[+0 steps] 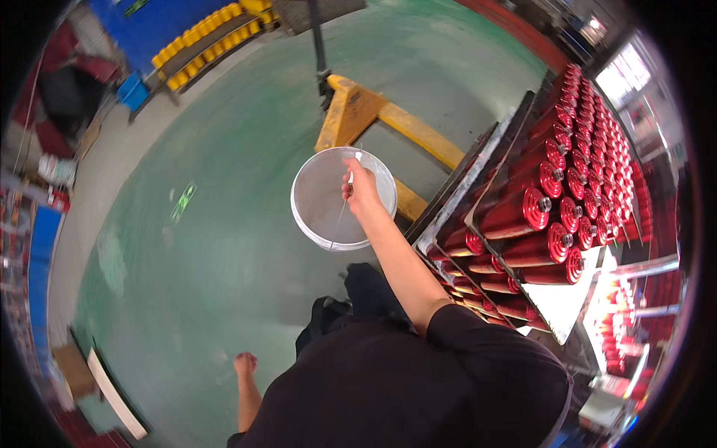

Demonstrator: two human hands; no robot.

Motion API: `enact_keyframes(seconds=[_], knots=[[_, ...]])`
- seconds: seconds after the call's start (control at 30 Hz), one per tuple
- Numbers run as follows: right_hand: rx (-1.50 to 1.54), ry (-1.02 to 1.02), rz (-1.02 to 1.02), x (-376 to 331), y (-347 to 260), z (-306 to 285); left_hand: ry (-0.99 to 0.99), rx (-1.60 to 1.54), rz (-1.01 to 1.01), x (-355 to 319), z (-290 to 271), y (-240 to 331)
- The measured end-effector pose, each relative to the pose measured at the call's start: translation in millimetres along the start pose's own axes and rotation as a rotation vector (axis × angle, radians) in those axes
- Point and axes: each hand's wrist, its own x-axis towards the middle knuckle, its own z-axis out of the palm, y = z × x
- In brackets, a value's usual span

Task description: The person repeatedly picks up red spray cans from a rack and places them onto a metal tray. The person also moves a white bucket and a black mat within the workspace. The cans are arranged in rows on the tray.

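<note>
My right hand (362, 188) is closed round the thin wire handle of a white bucket (305, 213). The bucket hangs in front of me with its round mouth upward, and its pale inside shows past my hand and forearm. Low on the left, my left hand (245, 364) hangs beside my body with its fingers curled in and nothing visible in them. Just beyond the bucket stands a yellow pallet jack (357, 112), its dark handle rising away from me. One of its forks is partly hidden behind the bucket.
Close on my right, a tall stack of glossy red bottle-shaped cylinders (523, 213) stands in layers. Yellow cylindrical parts (202, 45) line a rack at the far left, near a blue bin (133, 92). A green floor marking (183, 201) lies on the green floor (224, 261).
</note>
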Motion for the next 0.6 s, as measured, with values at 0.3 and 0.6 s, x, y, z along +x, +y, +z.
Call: enact_keyframes(seconds=[0.3, 0.6], knots=[[0.16, 0.119, -0.155, 178, -163, 51, -0.237, 0.184, 0.249, 135, 154, 388], [0.218, 0.359, -0.408, 347, -328, 104, -0.317, 1.105, 0.055, 251, 185, 506]])
